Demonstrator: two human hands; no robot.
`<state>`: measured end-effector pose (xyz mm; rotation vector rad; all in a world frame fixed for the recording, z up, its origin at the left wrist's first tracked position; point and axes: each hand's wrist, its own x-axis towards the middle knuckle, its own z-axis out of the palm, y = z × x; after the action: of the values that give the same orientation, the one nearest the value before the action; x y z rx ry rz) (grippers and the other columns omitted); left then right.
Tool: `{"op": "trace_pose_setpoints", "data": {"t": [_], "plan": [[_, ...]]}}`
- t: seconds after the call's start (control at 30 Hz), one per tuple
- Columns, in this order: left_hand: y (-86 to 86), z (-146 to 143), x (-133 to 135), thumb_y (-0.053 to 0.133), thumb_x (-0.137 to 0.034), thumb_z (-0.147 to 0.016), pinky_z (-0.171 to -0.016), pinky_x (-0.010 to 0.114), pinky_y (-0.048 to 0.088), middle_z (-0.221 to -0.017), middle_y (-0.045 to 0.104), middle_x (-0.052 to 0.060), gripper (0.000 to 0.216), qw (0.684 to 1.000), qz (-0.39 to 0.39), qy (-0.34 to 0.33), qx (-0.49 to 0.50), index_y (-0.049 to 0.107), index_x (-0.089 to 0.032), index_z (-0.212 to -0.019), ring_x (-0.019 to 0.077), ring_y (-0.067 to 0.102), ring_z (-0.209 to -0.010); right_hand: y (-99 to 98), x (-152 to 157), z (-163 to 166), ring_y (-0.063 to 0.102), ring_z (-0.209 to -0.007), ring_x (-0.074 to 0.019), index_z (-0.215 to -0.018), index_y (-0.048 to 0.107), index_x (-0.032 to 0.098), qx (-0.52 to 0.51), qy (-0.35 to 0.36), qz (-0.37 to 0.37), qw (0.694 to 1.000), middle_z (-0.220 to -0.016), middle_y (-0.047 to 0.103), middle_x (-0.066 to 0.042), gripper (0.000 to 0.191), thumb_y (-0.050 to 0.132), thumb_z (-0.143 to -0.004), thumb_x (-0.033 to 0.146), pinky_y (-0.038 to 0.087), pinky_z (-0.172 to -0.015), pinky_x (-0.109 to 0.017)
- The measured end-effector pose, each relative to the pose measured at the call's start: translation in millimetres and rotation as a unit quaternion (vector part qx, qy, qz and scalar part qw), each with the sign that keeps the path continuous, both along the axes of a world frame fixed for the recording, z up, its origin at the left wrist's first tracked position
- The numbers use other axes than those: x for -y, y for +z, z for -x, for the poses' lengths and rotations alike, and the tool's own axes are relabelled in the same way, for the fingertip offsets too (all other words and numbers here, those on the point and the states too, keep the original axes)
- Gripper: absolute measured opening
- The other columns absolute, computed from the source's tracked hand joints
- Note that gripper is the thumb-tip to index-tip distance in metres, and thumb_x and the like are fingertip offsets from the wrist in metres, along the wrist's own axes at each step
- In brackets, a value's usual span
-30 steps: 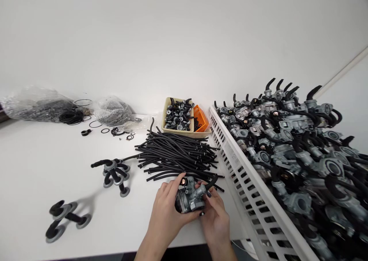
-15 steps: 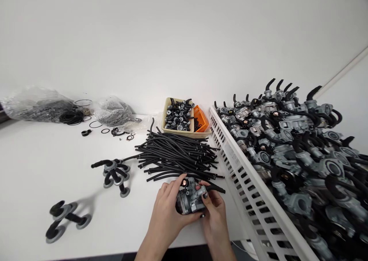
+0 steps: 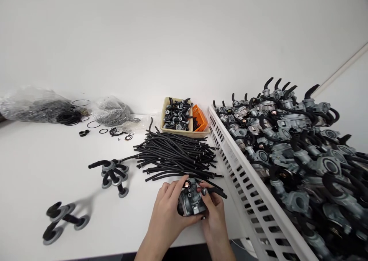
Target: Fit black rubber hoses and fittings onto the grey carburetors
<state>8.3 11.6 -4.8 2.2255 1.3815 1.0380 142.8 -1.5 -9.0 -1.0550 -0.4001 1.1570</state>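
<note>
A grey metal carburetor [image 3: 190, 200] with a brass-coloured fitting is held between my two hands, just above the table's near part. My left hand [image 3: 168, 211] wraps its left side and underside, thumb below and fingers on top. From the right, my right hand [image 3: 214, 213] grips the other side, thumb pressed on the body near a short black hose [image 3: 217, 192] that sticks out to the right. The right fingers behind the body are partly hidden. Straight beyond the hands lies a heap of black rubber hoses [image 3: 175, 151].
A white slotted crate [image 3: 247, 188] piled with carburetors [image 3: 299, 138] stands on the right. Behind the hoses are a cream tray [image 3: 163, 128] of capped parts and an orange basket [image 3: 202, 119]. Hose-and-cap pieces [image 3: 115, 173], rubber rings [image 3: 103, 131] and plastic bags [image 3: 110, 111] lie left.
The carburetor has turned slightly in my hands, and its short hose now points a little lower to the right. Both hands keep their grip. The whole view has shifted slightly.
</note>
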Motion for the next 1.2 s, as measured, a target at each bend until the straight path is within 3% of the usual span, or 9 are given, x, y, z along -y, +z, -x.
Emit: {"op": "trace_pose_setpoints", "data": {"t": [0.3, 0.7, 0.83, 1.2], "plan": [[0.3, 2.3, -1.6, 0.084, -0.028, -0.063, -0.084, 0.042, 0.047, -0.123, 0.062, 0.004, 0.092, 0.999, 0.041, 0.012, 0.012, 0.032, -0.032, -0.139, 0.0268, 0.052, -0.097, 3.1, 1.3, 2.0, 0.065, -0.08, -0.0174, -0.075, 0.079, 0.021, -0.08, 0.029, -0.02, 0.996, -0.08, 0.073, -0.002, 0.032, 0.093, -0.05, 0.036, 0.053, -0.073, -0.025], [0.0, 3.5, -1.2, 0.083, -0.024, -0.063, -0.087, 0.043, 0.045, -0.115, 0.064, 0.002, 0.091, 0.993, 0.103, 0.025, 0.043, 0.036, -0.032, -0.14, 0.0272, 0.052, -0.099, 6.4, 3.2, -0.3, 0.067, -0.084, -0.0178, -0.082, 0.078, 0.022, -0.129, 0.066, -0.067, 0.987, -0.085, 0.076, -0.003, 0.027, 0.088, -0.059, 0.032, 0.052, -0.076, -0.025], [0.6, 3.3, -1.5, 0.082, -0.023, -0.063, -0.089, 0.042, 0.045, -0.113, 0.064, 0.002, 0.091, 0.99, 0.124, 0.033, 0.056, 0.035, -0.031, -0.141, 0.0271, 0.052, -0.102, 5.7, 3.0, -1.0, 0.066, -0.087, -0.0185, -0.08, 0.076, 0.022, -0.132, 0.091, -0.08, 0.984, -0.088, 0.074, -0.003, 0.019, 0.085, -0.064, 0.028, 0.052, -0.078, -0.026], [0.8, 4.5, -0.7, 0.081, -0.024, -0.063, -0.092, 0.044, 0.046, -0.119, 0.064, 0.003, 0.088, 0.99, 0.119, 0.031, 0.069, 0.039, -0.029, -0.14, 0.0282, 0.053, -0.106, 1.6, 0.7, 0.4, 0.068, -0.084, -0.0189, -0.086, 0.077, 0.023, -0.074, 0.05, -0.05, 0.995, -0.087, 0.076, -0.004, 0.032, 0.09, -0.058, 0.032, 0.053, -0.077, -0.028]]}}
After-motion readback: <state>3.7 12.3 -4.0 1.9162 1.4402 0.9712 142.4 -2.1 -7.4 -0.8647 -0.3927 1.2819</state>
